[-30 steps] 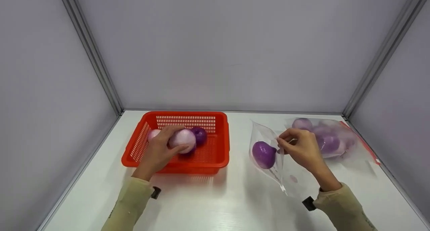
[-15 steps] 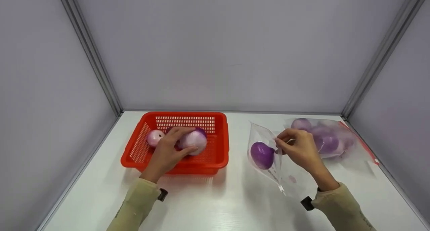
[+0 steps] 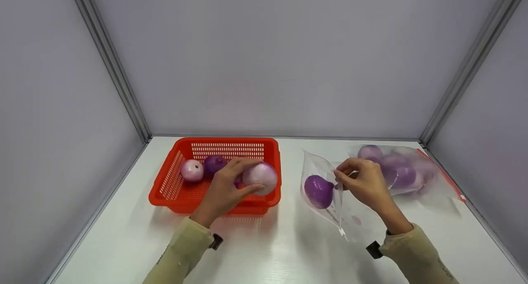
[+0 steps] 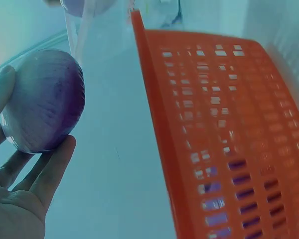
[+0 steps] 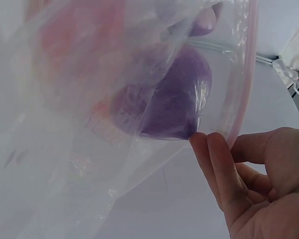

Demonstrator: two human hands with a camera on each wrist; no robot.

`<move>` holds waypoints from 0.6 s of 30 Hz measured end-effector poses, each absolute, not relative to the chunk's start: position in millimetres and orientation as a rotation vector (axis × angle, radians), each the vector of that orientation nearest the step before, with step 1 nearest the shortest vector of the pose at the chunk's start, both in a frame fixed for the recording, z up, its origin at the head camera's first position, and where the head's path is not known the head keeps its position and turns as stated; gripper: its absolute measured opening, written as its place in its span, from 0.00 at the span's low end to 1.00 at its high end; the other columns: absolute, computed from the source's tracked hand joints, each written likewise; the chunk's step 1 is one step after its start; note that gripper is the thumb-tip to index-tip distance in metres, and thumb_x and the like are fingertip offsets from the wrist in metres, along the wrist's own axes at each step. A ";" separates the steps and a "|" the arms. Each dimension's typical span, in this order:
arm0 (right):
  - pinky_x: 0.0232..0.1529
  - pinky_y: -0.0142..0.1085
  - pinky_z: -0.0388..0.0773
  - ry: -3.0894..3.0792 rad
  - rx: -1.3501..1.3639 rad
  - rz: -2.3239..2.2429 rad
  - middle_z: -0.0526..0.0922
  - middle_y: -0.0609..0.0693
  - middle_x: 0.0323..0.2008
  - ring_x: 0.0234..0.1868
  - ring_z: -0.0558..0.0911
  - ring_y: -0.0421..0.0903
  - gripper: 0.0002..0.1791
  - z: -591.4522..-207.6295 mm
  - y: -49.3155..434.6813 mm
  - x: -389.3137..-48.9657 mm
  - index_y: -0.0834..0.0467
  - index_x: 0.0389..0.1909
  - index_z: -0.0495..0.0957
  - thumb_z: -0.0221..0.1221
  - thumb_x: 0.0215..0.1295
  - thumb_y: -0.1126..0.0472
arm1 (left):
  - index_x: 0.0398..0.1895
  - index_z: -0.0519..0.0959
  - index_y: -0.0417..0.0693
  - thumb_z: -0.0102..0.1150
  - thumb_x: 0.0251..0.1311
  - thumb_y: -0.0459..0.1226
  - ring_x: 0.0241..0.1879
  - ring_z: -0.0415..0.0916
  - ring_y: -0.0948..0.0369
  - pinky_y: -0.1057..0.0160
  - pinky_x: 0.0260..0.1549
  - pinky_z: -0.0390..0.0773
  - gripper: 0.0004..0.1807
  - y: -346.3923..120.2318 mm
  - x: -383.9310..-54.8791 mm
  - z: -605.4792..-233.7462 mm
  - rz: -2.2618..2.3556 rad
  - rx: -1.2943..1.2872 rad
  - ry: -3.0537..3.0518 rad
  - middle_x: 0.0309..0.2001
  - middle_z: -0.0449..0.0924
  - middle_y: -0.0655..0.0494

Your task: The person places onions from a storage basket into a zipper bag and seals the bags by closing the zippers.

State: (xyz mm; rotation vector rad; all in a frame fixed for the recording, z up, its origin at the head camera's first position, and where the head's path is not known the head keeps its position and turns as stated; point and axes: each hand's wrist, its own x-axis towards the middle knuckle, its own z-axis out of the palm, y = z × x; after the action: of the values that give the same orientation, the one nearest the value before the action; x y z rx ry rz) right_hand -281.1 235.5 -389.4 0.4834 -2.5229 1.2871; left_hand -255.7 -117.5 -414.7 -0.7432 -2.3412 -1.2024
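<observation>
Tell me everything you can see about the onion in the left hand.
The onion is plump and rounded, mostly whitish with a lilac tint, deepening to purple along one side; fine streaks run over its smooth, slightly shiny skin. The left hand grips it, covering part of its surface. It is held up off the table, and in the head view it overlaps the right end of the red basket. The left wrist view shows a gap between it and the basket's rim.

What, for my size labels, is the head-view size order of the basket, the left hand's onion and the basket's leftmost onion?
1. Basket
2. Held onion, perhaps enlarged by nearness
3. Leftmost onion
</observation>
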 end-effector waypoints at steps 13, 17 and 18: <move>0.26 0.30 0.85 -2.514 0.481 1.334 0.88 0.55 0.28 0.22 0.86 0.41 0.03 -386.5 229.1 -277.3 0.62 0.31 0.87 0.69 0.65 0.66 | 0.65 0.79 0.63 0.74 0.59 0.49 0.58 0.78 0.62 0.63 0.56 0.83 0.29 -68.5 -251.0 -407.2 -1.326 -0.976 -2.236 0.59 0.79 0.60; 0.27 0.31 0.85 -2.520 0.489 1.322 0.88 0.54 0.27 0.21 0.86 0.41 0.04 -386.9 228.3 -277.7 0.61 0.31 0.87 0.68 0.65 0.67 | 0.65 0.80 0.61 0.74 0.60 0.48 0.57 0.79 0.62 0.64 0.55 0.84 0.28 -59.6 -253.0 -406.3 -1.349 -0.990 -2.227 0.58 0.79 0.59; 0.27 0.31 0.85 -2.521 0.487 1.322 0.88 0.54 0.27 0.22 0.86 0.41 0.04 -387.2 228.2 -277.9 0.61 0.31 0.87 0.68 0.65 0.67 | 0.65 0.79 0.61 0.74 0.60 0.48 0.57 0.79 0.63 0.64 0.55 0.84 0.29 -57.5 -253.6 -406.2 -1.352 -0.992 -2.228 0.58 0.79 0.59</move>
State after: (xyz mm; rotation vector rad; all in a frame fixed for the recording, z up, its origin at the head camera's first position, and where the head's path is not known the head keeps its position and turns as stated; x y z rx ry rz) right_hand -277.9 228.2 -387.2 0.4872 -2.5209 1.3215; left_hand -253.6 -57.5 -406.2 -0.9924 -2.2281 -1.3521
